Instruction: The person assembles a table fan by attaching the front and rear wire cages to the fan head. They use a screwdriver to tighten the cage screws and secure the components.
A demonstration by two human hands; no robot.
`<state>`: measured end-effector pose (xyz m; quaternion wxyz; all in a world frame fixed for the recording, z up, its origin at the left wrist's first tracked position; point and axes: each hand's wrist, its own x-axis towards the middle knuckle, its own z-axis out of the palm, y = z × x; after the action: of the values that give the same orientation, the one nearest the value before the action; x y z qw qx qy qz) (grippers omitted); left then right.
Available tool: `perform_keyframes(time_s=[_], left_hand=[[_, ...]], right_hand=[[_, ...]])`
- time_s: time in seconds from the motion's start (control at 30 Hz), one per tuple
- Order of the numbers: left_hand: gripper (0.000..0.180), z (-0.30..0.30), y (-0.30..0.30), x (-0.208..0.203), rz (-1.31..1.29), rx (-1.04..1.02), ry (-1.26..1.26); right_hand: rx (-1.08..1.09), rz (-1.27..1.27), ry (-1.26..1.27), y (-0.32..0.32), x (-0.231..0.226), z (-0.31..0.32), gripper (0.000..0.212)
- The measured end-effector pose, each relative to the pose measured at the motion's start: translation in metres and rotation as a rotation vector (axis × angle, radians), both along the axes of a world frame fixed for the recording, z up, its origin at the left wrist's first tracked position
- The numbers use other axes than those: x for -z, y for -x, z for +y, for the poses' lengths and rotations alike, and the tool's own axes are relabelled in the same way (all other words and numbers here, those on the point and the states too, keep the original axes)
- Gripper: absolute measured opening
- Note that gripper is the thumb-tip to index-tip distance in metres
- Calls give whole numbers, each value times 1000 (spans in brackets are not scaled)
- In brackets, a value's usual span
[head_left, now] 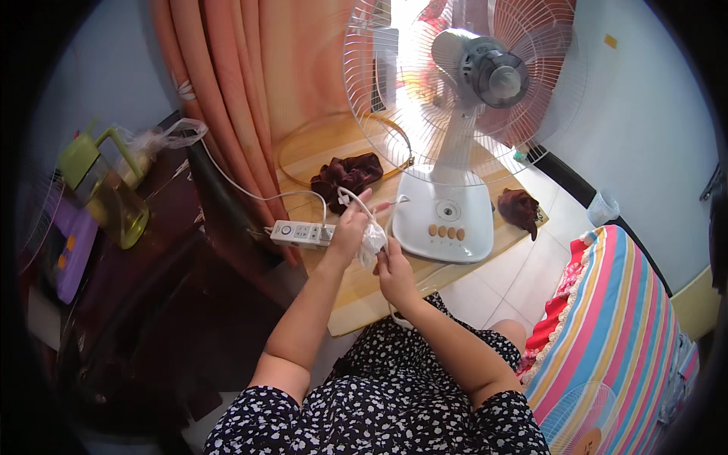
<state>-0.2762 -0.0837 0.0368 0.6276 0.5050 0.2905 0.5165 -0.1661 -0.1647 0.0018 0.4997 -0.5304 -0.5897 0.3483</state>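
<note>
Both hands meet over the wooden table (364,303); left hand (350,227) and right hand (393,267) pinch what seems a bundled white cord (373,236); power strip (302,233) lies left, white fan (447,216) just behind.

Green pitcher (102,189) on dark cabinet (159,250), striped cushion (614,334) at rt.

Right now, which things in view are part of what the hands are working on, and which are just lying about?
In hand:
- left hand and right hand, both on the bundled white cord
- white power strip beside the left hand
- white table fan just beyond the hands

Lying about:
- dark red cloth on the wooden table
- second dark red cloth
- green-lidded jug
- striped cushion
</note>
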Motion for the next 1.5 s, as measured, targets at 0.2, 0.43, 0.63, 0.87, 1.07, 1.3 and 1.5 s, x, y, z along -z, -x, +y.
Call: perform_keyframes(time_s=[0.2,0.43,0.63,0.87,1.07,1.3,1.5], left_hand=[[44,37,0,-20,510,-125,-289],[44,43,5,25,1632,-359,-201],[36,14,-22,8,1328,-579,-616],[54,37,-61,46,1237,-85,-510],[51,37,-62,40,1387,-47,-572],[53,31,-64,32,1325,-48,-599],[50,40,-58,47,1373,-74,-706]], right_hand=[[51,14,-31,7,-7,41,37],[189,-307,-279,-19,14,27,44],[502,-423,-295,-124,4,14,29],[433,-488,-116,-222,68,48,49],[439,-580,-54,-206,58,33,49],[486,-559,-32,-198,54,21,50],[498,-505,3,-187,48,10,50]])
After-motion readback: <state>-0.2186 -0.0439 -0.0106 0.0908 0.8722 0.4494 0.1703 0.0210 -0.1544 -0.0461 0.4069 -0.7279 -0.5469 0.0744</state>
